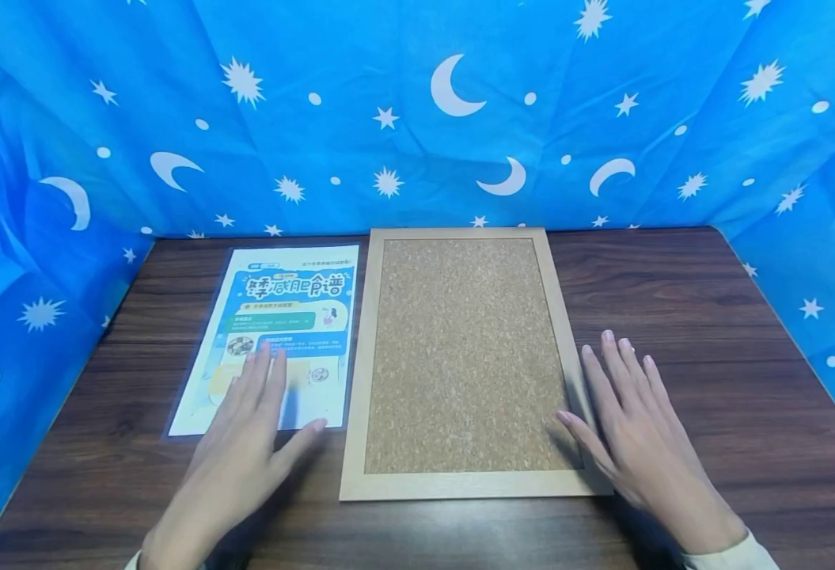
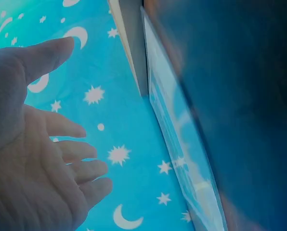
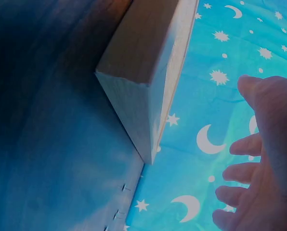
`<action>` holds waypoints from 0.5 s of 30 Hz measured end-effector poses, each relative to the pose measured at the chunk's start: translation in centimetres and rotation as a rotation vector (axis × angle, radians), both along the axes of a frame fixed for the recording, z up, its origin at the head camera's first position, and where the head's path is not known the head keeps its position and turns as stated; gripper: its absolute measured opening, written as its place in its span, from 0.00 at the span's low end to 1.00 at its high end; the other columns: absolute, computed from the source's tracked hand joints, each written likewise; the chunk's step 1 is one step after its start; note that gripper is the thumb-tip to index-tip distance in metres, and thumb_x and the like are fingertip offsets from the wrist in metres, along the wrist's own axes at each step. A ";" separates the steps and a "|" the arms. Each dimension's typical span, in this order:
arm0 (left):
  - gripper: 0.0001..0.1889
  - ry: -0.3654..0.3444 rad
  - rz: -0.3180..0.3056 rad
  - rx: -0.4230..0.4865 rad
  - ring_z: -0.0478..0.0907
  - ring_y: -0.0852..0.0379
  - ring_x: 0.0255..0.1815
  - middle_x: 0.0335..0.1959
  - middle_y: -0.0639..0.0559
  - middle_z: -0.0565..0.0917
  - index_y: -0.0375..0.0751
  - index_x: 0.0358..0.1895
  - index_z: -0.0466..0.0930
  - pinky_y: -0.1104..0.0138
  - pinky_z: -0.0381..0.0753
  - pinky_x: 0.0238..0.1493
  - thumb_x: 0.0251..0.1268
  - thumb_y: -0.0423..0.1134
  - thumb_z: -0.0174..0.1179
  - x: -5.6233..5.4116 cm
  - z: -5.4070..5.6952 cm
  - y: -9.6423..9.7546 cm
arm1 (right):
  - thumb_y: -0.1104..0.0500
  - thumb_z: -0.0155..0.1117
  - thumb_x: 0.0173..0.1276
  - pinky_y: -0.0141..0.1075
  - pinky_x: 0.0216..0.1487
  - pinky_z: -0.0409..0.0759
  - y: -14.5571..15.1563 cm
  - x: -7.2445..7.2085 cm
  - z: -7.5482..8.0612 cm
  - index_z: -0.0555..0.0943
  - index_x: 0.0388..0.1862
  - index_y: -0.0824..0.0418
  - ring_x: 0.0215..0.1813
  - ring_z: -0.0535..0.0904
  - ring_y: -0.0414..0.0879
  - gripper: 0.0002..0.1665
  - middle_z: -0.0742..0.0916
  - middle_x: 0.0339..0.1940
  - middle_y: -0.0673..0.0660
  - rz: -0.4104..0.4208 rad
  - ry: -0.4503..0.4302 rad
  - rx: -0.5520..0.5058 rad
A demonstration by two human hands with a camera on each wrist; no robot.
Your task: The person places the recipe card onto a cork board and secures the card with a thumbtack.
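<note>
A cork board in a pale wooden frame lies on the table, its thick edge showing in the right wrist view. To its left is a printed sheet with a blue design and Chinese lettering, in a clear glossy cover. My left hand, fingers straight, hovers above the sheet's lower part and holds nothing. Over the board's lower right edge hangs my right hand, fingers spread and nothing in them; in the right wrist view its palm is apart from the frame. Several small pins stand on the table to the board's right.
The dark wood-grain table extends to both sides of the board. Behind it and at both sides hangs a blue cloth with white moons and stars. The board's far end reaches close to the back cloth.
</note>
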State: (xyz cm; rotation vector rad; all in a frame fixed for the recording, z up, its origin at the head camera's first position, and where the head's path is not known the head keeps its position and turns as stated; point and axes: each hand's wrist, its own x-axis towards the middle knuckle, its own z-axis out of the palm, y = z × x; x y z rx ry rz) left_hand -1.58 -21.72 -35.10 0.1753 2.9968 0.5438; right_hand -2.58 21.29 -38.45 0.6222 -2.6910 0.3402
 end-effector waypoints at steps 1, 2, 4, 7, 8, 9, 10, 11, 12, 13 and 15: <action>0.50 -0.001 0.003 0.014 0.26 0.40 0.82 0.82 0.42 0.28 0.42 0.82 0.31 0.44 0.29 0.78 0.74 0.62 0.52 -0.2 0.1 -0.3 | 0.32 0.38 0.80 0.56 0.81 0.43 0.1 0.0 0.0 0.59 0.79 0.68 0.81 0.51 0.66 0.48 0.57 0.81 0.70 0.006 -0.004 -0.008; 0.51 -0.001 0.007 0.026 0.26 0.40 0.82 0.82 0.41 0.28 0.41 0.82 0.31 0.43 0.30 0.78 0.74 0.63 0.53 -0.3 0.2 -0.7 | 0.32 0.39 0.80 0.56 0.81 0.43 0.1 0.0 0.0 0.58 0.80 0.69 0.81 0.51 0.65 0.48 0.57 0.81 0.70 0.012 -0.011 -0.015; 0.51 -0.002 0.014 0.057 0.26 0.39 0.82 0.82 0.40 0.29 0.40 0.82 0.31 0.39 0.33 0.77 0.74 0.62 0.54 -0.7 0.3 -1.4 | 0.34 0.42 0.80 0.57 0.81 0.43 0.3 0.1 0.1 0.58 0.80 0.68 0.82 0.49 0.64 0.47 0.57 0.81 0.70 0.019 -0.027 -0.023; 0.52 -0.010 0.022 0.108 0.28 0.36 0.82 0.82 0.39 0.29 0.40 0.82 0.31 0.35 0.38 0.75 0.73 0.59 0.57 -1.4 0.6 -2.4 | 0.36 0.48 0.79 0.58 0.80 0.45 0.4 0.1 0.2 0.58 0.80 0.69 0.82 0.48 0.62 0.46 0.57 0.81 0.70 0.016 -0.051 -0.027; 0.53 -0.013 0.026 0.124 0.28 0.36 0.82 0.82 0.38 0.29 0.40 0.82 0.31 0.34 0.39 0.74 0.73 0.59 0.58 -1.6 0.6 -2.8 | 0.37 0.50 0.79 0.58 0.80 0.45 0.5 0.1 0.3 0.58 0.80 0.69 0.82 0.48 0.61 0.46 0.57 0.81 0.70 0.014 -0.058 -0.029; 0.53 -0.017 0.031 0.140 0.29 0.35 0.81 0.82 0.38 0.29 0.40 0.82 0.31 0.33 0.40 0.74 0.72 0.58 0.59 -1.9 0.7 -3.1 | 0.38 0.52 0.78 0.58 0.80 0.45 0.5 0.0 0.3 0.58 0.80 0.69 0.82 0.48 0.61 0.46 0.57 0.81 0.70 0.011 -0.063 -0.031; 0.53 -0.021 0.036 0.155 0.29 0.35 0.81 0.82 0.38 0.29 0.39 0.82 0.31 0.33 0.40 0.74 0.72 0.57 0.60 -2.2 0.7 -3.4 | 0.38 0.54 0.78 0.58 0.80 0.45 0.5 0.0 0.4 0.58 0.80 0.69 0.82 0.48 0.60 0.46 0.57 0.81 0.70 0.009 -0.067 -0.035; 0.54 -0.028 0.043 0.169 0.29 0.34 0.81 0.82 0.38 0.29 0.40 0.82 0.31 0.33 0.40 0.73 0.72 0.57 0.61 -2.5 0.8 -3.7 | 0.38 0.55 0.77 0.58 0.80 0.45 0.5 0.0 0.4 0.58 0.80 0.69 0.82 0.49 0.60 0.47 0.58 0.81 0.70 0.009 -0.068 -0.039; 0.54 -0.032 0.050 0.179 0.29 0.34 0.81 0.82 0.37 0.29 0.40 0.82 0.30 0.32 0.40 0.73 0.72 0.56 0.61 -2.8 0.8 -4.0 | 0.38 0.55 0.77 0.58 0.80 0.45 0.5 0.0 0.4 0.58 0.80 0.69 0.82 0.49 0.61 0.47 0.58 0.81 0.70 0.013 -0.067 -0.046; 0.55 -0.035 0.060 0.188 0.29 0.34 0.81 0.82 0.37 0.29 0.40 0.82 0.29 0.32 0.40 0.73 0.71 0.55 0.62 -3.2 0.9 -4.3 | 0.38 0.54 0.78 0.58 0.80 0.45 0.5 0.0 0.3 0.58 0.80 0.69 0.82 0.49 0.61 0.47 0.58 0.81 0.70 0.018 -0.064 -0.053; 0.55 -0.046 0.088 0.203 0.29 0.33 0.81 0.82 0.36 0.30 0.41 0.82 0.28 0.32 0.40 0.72 0.71 0.55 0.63 -3.8 0.9 -4.9 | 0.37 0.51 0.78 0.58 0.80 0.45 0.6 0.0 0.3 0.58 0.80 0.68 0.82 0.50 0.61 0.47 0.59 0.81 0.71 0.028 -0.054 -0.064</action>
